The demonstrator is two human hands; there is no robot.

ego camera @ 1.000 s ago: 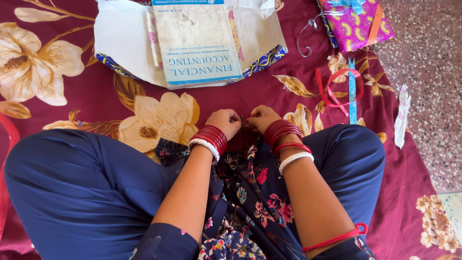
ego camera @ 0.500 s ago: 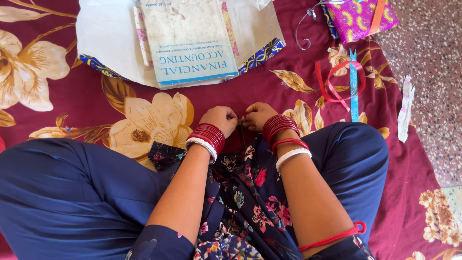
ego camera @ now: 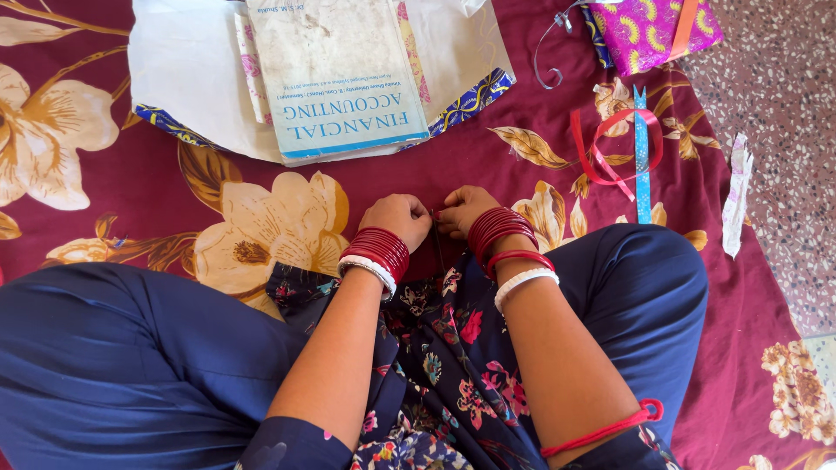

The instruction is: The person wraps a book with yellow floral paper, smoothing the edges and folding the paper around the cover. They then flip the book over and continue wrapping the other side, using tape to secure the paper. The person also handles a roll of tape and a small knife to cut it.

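Since a second ago the view has slid a little, so the book sits further left in the frame, but the two hands have not shifted from their spot at the centre. The left hand (ego camera: 399,216) and the right hand (ego camera: 461,209) stay knuckle to knuckle, fingers curled in and pinched together on a thin dark red strip (ego camera: 438,248), likely ribbon, that runs down between them to the lap. What exactly the fingertips grip is too small to tell. So the work looks held at one fine, fiddly point.

Stacks of glossy red bangles (ego camera: 380,246) ring both wrists, each edged by a white one. The maroon bedsheet with big cream flowers (ego camera: 261,228) looks soft and slightly creased. At upper centre lies a worn, pale paperback book (ego camera: 335,74) on a sheet of white-backed wrapping paper (ego camera: 187,83). At upper right, a shiny pink patterned wrapped parcel (ego camera: 655,28), and below it loops of red ribbon (ego camera: 610,148) crossed by a flat blue ribbon strip (ego camera: 642,157).
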